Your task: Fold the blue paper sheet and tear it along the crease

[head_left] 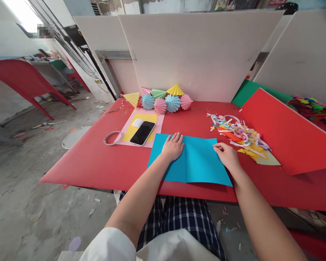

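Observation:
A blue sheet of paper [198, 163] with a crease down its middle lies on the red table [97, 163] in front of me. My left hand [173, 146] rests flat on its left half, fingers stretched out. At the upper right corner of the sheet, my right hand [226, 154] pinches the paper's edge between thumb and fingers. Left of the sheet, a phone [142, 133] and a white earbud case [137, 123] lie on yellow paper [128, 135] over pink paper [159, 127].
Folded paper fans [172, 103] stand along the back by a white partition [201, 58]. To the right are paper scraps [241, 134] and a large red board [290, 134]. A roll of tape [112, 138] lies left. A person [58, 54] sits in the background near a red chair [21, 79].

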`<act>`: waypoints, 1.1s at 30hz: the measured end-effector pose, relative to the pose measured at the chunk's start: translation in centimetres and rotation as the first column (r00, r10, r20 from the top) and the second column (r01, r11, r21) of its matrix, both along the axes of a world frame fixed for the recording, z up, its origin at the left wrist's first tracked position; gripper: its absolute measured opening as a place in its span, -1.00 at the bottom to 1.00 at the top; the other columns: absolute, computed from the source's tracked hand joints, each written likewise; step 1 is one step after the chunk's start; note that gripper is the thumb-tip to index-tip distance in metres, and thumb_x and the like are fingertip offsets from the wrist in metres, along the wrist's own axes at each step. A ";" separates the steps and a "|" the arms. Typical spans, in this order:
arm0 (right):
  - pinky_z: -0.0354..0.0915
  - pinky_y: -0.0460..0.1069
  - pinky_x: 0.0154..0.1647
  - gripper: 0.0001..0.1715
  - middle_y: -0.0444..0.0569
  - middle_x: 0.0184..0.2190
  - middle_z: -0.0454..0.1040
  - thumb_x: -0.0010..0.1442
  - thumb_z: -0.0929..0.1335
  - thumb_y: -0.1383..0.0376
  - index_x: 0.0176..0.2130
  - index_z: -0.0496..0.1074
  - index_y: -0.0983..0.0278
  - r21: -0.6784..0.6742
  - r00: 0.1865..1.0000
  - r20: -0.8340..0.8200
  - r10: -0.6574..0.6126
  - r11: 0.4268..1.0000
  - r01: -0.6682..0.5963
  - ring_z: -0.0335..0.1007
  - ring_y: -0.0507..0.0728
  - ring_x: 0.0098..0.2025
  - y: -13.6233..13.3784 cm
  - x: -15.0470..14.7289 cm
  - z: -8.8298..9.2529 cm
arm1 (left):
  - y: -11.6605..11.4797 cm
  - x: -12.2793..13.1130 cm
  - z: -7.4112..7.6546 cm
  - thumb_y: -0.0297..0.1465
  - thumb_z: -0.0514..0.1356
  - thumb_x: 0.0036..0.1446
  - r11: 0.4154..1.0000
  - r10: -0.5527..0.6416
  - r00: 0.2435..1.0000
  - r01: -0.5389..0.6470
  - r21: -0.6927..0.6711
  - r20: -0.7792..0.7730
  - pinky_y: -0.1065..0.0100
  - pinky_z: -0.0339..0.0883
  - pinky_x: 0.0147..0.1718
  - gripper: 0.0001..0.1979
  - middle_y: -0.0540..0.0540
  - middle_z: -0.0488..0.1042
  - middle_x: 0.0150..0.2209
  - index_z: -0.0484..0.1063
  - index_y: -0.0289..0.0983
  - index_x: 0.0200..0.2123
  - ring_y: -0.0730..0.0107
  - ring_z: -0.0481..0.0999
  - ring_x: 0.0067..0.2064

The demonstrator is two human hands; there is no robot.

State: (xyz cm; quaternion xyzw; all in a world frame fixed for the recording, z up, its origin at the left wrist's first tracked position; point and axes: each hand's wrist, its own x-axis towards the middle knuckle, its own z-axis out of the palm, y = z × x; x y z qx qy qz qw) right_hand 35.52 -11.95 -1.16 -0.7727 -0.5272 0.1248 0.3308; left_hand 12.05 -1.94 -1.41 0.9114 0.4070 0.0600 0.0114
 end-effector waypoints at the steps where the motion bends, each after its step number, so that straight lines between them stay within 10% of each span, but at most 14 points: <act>1: 0.21 -0.01 -0.39 -0.75 -0.05 -0.44 0.50 0.02 0.25 0.20 -0.33 0.46 0.21 -0.001 1.000 -0.001 0.001 1.000 -0.001 0.39 0.14 -0.39 0.0 0.0 0.0 | 0.0 0.0 0.0 -0.24 -0.27 0.28 1.000 0.000 1.000 0.000 -0.001 0.000 0.13 -0.17 0.20 -0.48 -0.20 -0.04 0.26 -0.01 -0.34 0.23 0.24 -0.08 0.28; 25: 0.19 -0.03 -0.39 -0.74 -0.06 -0.43 0.48 0.01 0.27 0.19 -0.31 0.46 0.22 -0.029 0.998 -0.063 -0.002 1.000 0.001 0.35 0.10 -0.41 -0.1 0.4 0.2 | -0.2 0.0 0.3 -0.25 -0.31 0.29 1.000 0.003 1.000 -0.003 0.000 -0.004 0.11 -0.17 0.19 -0.48 -0.18 -0.04 0.27 -0.03 -0.34 0.24 0.25 -0.10 0.28; 33: 0.06 -0.10 -0.65 -0.51 -0.21 -0.62 0.25 -0.02 0.34 0.04 -0.11 0.36 0.19 -0.125 0.883 -0.459 0.095 0.977 -0.170 0.13 0.00 -0.62 -1.6 0.9 1.7 | -0.2 0.0 0.6 -0.27 -0.29 0.29 1.000 -0.012 0.999 0.011 0.015 0.030 0.09 -0.15 0.19 -0.48 -0.25 -0.02 0.25 -0.01 -0.39 0.22 0.19 -0.09 0.28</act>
